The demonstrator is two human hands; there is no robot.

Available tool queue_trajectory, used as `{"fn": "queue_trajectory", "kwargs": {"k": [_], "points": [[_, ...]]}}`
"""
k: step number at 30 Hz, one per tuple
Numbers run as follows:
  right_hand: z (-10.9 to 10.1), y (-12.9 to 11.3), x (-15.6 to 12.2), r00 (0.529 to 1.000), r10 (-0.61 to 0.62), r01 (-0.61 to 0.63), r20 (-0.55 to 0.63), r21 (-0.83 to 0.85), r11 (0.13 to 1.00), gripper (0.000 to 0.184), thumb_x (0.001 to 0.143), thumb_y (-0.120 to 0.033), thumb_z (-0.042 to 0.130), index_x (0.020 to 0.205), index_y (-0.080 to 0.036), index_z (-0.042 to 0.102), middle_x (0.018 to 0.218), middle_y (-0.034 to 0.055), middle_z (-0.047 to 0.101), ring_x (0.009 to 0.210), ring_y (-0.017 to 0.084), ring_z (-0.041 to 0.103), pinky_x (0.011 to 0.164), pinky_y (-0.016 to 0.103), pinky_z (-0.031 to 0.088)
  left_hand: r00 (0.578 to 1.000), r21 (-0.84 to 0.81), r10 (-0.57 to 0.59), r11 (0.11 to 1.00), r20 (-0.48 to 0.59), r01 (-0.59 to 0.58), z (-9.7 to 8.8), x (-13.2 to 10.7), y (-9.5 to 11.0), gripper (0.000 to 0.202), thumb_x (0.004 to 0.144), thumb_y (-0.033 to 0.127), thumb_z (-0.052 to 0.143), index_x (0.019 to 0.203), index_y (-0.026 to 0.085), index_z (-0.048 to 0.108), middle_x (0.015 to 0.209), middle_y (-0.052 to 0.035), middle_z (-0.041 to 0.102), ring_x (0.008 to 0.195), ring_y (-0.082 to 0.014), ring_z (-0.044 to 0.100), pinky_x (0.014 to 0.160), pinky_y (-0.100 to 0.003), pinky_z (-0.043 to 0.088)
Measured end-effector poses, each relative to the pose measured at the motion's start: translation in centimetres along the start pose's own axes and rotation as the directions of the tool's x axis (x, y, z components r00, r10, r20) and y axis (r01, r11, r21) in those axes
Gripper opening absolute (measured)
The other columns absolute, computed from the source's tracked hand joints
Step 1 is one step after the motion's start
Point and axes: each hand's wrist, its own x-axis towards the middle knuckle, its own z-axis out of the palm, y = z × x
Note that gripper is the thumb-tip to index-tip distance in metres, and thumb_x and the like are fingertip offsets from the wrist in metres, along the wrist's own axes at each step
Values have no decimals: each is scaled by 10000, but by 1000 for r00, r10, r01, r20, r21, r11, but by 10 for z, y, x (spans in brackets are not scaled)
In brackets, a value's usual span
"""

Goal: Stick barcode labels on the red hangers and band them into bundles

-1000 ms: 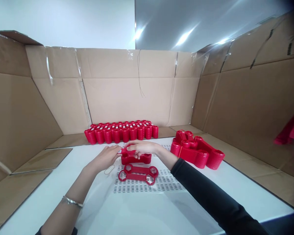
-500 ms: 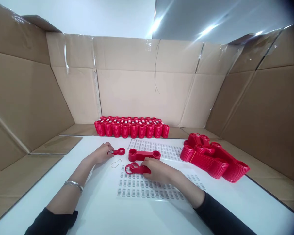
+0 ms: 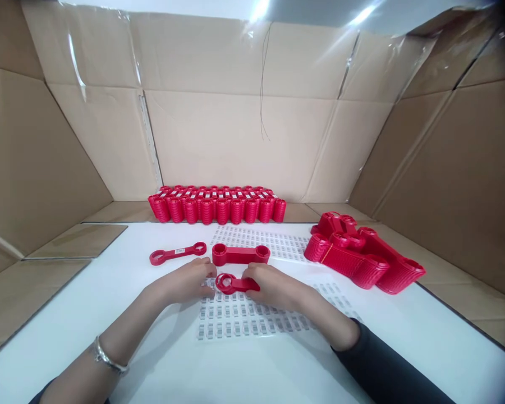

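Observation:
My right hand (image 3: 273, 285) is closed on red ring-ended plastic links (image 3: 235, 284), held over a sheet of small printed labels (image 3: 235, 328). Two overlapping rings show at their left end. My left hand (image 3: 192, 279) is just left of those rings, its thumb and fingers apart and nothing seen between them. Beyond it, a single red link (image 3: 177, 253) lies flat on the white table, with a small white label on its bar. A short stack of red links (image 3: 241, 255) sits between the hands and a second label sheet (image 3: 273, 242).
Rows of stacked red links (image 3: 214, 207), white labels on top, stand along the back by the cardboard wall (image 3: 235, 140). At the right are more bundled stacks of red links (image 3: 362, 261). Cardboard panels enclose the sides.
My left hand has let go of the labelled link, which now lies on the table, and moved right toward the links in my right hand. The loose thin band is out of sight. The view tilted down.

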Motion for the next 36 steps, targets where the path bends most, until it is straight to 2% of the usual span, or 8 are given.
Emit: {"fn": "queue_trajectory", "kwargs": {"k": [4, 9, 12, 17, 20, 25, 31, 36], "points": [[-8, 7, -3, 999, 49, -49, -1, -5, 999, 70, 714, -172, 561, 749, -126, 601, 758, 67, 610, 620, 139, 500, 512, 236, 304, 999, -30, -12, 999, 42, 13, 4, 1, 3, 267, 715, 376, 587, 938, 229, 583, 967, -16, 569, 898, -196, 529, 729, -276, 415], [-9, 16, -1, 992, 14, -14, -122, 1, 1000, 149, 753, -194, 560, 873, -128, 617, 912, 85, 614, 754, 162, 540, 624, 241, 367, 991, -60, -7, 998, 132, 15, 5, -7, 19, 283, 711, 369, 597, 964, 247, 560, 992, 1, 560, 924, -197, 505, 745, -283, 407], [-3, 18, 1, 997, -30, 30, -77, -12, 999, 135, 794, -171, 515, 839, -121, 631, 908, 95, 599, 789, 170, 541, 669, 254, 387, 985, -67, -3, 998, 171, 15, 5, -10, 27, 296, 723, 366, 583, 995, 254, 549, 1009, -1, 554, 920, -197, 503, 751, -294, 407], [-5, 9, -6, 988, -79, 85, -135, 44, 995, 205, 819, -164, 525, 995, -134, 624, 977, 95, 593, 868, 179, 550, 737, 273, 422, 996, -93, 24, 996, 89, -16, 12, -10, 27, 196, 788, 368, 493, 910, 224, 548, 942, -16, 562, 875, -189, 506, 722, -298, 401], [-9, 2, -15, 984, -103, 121, -148, 117, 986, 197, 847, -170, 505, 1002, -164, 626, 975, 83, 592, 916, 181, 542, 780, 288, 431, 998, -108, 41, 994, 46, -35, 17, -9, 27, 175, 795, 350, 483, 898, 225, 547, 934, -19, 559, 870, -188, 507, 726, -304, 402], [-5, 6, -20, 990, -54, 62, -128, 54, 997, 247, 821, -179, 555, 1061, -159, 607, 1026, 96, 581, 969, 215, 525, 816, 336, 429, 997, -89, 74, 994, 31, -71, 20, -10, 31, 160, 809, 311, 471, 924, 247, 561, 990, -15, 545, 912, -187, 503, 767, -316, 404], [0, 21, -16, 989, 7, -1, -145, 40, 999, 198, 825, -127, 508, 967, -140, 645, 939, 92, 607, 872, 196, 560, 763, 309, 439, 998, -18, 62, 998, 3, -62, 22, -9, 34, 145, 805, 284, 481, 903, 235, 575, 954, -23, 570, 886, -196, 511, 751, -325, 401], [0, 20, -15, 979, 24, -6, -202, 92, 996, 163, 799, -92, 514, 895, -151, 631, 926, 71, 621, 887, 187, 560, 774, 292, 431, 996, 94, 90, 992, -20, -88, 22, -7, 38, 123, 828, 271, 463, 846, 225, 575, 898, -12, 580, 807, -179, 504, 714, -330, 384]]}}
